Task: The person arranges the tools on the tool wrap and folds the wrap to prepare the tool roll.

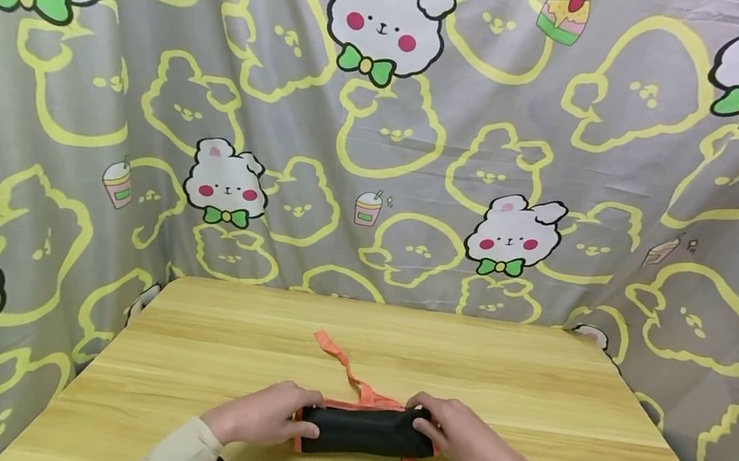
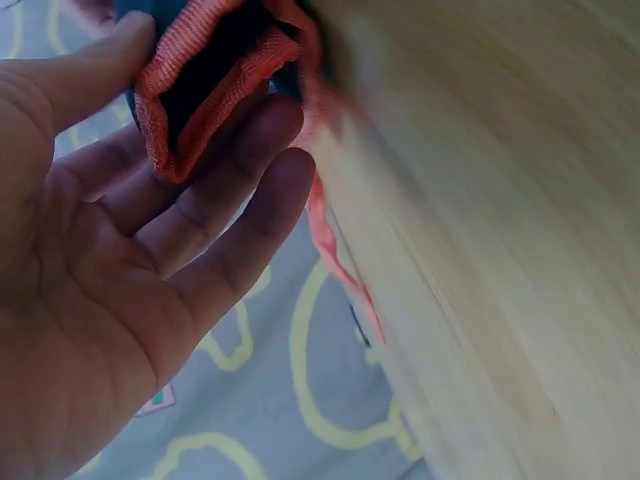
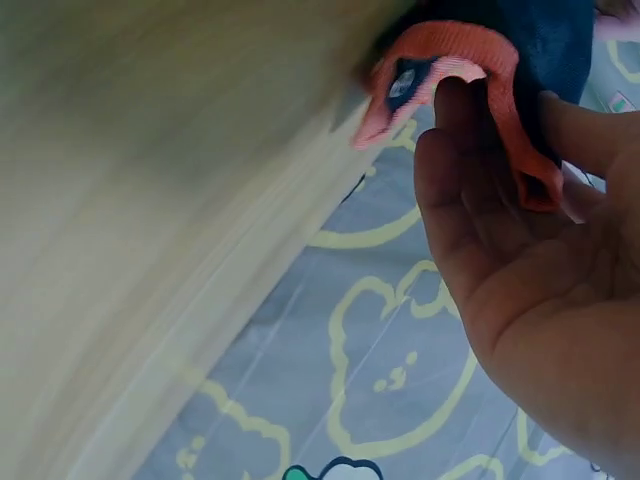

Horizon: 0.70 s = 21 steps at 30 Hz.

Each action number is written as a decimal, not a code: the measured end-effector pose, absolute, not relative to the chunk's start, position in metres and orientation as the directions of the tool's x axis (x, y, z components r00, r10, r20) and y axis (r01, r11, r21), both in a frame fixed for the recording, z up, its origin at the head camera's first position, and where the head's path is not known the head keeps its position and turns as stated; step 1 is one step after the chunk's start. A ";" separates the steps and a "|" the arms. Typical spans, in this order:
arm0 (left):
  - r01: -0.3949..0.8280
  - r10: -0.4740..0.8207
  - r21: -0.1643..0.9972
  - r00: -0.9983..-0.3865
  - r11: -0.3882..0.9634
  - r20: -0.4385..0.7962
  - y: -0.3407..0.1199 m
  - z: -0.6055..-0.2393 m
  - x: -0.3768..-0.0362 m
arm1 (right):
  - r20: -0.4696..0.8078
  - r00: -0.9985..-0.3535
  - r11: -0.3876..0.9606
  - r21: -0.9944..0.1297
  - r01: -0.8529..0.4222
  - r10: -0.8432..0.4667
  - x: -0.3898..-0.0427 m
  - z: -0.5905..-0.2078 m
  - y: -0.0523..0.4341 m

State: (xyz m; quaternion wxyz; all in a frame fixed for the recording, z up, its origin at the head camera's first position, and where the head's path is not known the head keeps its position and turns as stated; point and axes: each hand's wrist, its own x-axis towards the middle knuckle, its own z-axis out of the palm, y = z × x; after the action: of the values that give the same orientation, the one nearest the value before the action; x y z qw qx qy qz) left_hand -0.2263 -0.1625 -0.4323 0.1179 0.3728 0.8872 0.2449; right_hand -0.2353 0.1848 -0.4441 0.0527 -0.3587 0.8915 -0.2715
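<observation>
Both hands, left hand at nine o'clock and right hand at three, cup the rolled black orange-trimmed fabric bundle on the pale wooden bench, fingers curled around its ends so it stays rolled.

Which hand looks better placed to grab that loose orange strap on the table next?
Probably the right hand. The strap runs back to the black roll close to that hand's fingers, whereas the left hand grips the roll's far end, a little farther away.

Rolled bag lies crosswise on the bench, near its front edge. Left hand at its left end, right hand at its right end. Strap trails behind it. Curtain hangs behind the bench.
</observation>
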 end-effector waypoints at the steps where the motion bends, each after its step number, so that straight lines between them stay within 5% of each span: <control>1: 0.594 0.724 0.546 -0.689 0.591 -0.034 -0.163 -0.431 -0.227 | 0.095 -0.737 0.586 -0.543 -0.602 -0.669 -0.236 -0.444 0.185; 6: 0.520 0.737 0.655 -0.671 0.549 -0.084 -0.167 -0.427 -0.235 | 0.076 -0.753 0.592 -0.568 -0.572 -0.654 -0.236 -0.443 0.185; 13: 0.442 0.667 0.661 -0.735 0.606 -0.120 -0.161 -0.430 -0.238 | 0.283 -0.707 0.656 -0.263 -0.707 -0.648 -0.225 -0.445 0.175; 17: 0.551 0.640 0.510 -0.768 0.661 0.000 -0.154 -0.434 -0.234 | 0.282 -0.645 0.613 -0.203 -0.764 -0.710 -0.217 -0.446 0.170; 21: 0.708 0.685 0.259 -0.704 0.657 0.186 -0.145 -0.438 -0.229 | 0.287 -0.621 0.612 -0.134 -0.780 -0.729 -0.211 -0.448 0.165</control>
State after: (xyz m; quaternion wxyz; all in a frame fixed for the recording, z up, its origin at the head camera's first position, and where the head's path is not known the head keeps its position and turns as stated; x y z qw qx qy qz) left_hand -0.2287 -0.1448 -0.4380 -0.0359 0.3829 0.9095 0.1577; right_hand -0.2110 0.1645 -0.4476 -0.1025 -0.4229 0.8918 -0.1236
